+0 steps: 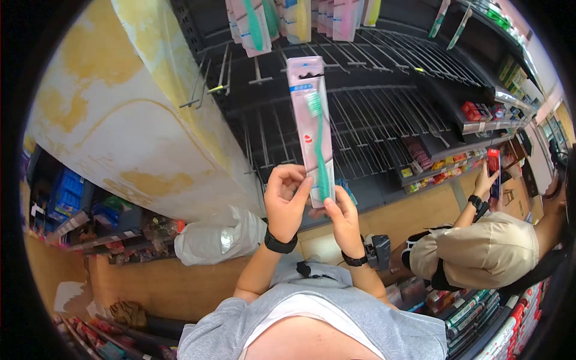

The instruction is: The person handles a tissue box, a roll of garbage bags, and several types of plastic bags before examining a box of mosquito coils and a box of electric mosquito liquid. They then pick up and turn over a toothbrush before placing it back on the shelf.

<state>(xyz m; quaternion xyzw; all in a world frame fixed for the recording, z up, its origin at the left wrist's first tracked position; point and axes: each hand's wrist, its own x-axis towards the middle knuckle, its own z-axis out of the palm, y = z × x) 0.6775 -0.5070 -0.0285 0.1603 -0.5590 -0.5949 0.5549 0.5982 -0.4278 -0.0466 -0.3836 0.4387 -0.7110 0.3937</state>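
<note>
A packaged green toothbrush stands upright in front of me, in a clear and pale pink pack with a hang hole at its top. My left hand grips the lower left edge of the pack, thumb on the front. On the lower right, my right hand pinches the bottom corner with the thumb in front. Both wrists wear black bands. Behind the pack is a dark rack with rows of metal hooks. More packaged toothbrushes in green, yellow and pink hang along its top.
At the right, another person in beige trousers holds a red box. A wall or pillar with yellow patches rises at the left, with a white plastic bag at its foot. Shelves of goods line the right side.
</note>
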